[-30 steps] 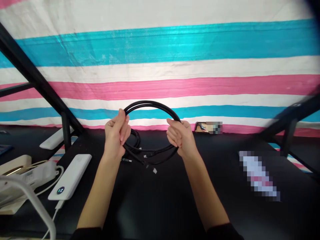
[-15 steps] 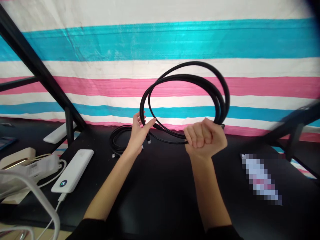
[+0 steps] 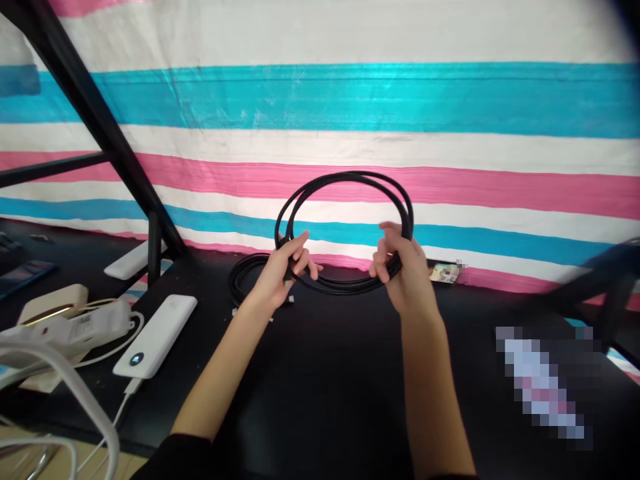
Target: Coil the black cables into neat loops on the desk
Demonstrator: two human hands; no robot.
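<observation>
Two hands hold one coil of black cable (image 3: 345, 230) upright above the black table (image 3: 325, 373), with the striped tarpaulin (image 3: 350, 113) behind it. No brand or writing can be read anywhere; the label on the white power strip (image 3: 75, 327) is too small to make out. Both forearms reach forward from dark sleeves. The left hand (image 3: 280, 277) pinches the coil's left side, thumb and fingers closed around the strands. The right hand (image 3: 403, 267) grips the right side, fingers curled over the loops. The coil thus stands between the hands, its top arc rising above them. A second black cable coil (image 3: 245, 277) lies flat on the table just behind the left hand. A white power bank (image 3: 157, 333) lies well to the left.
</observation>
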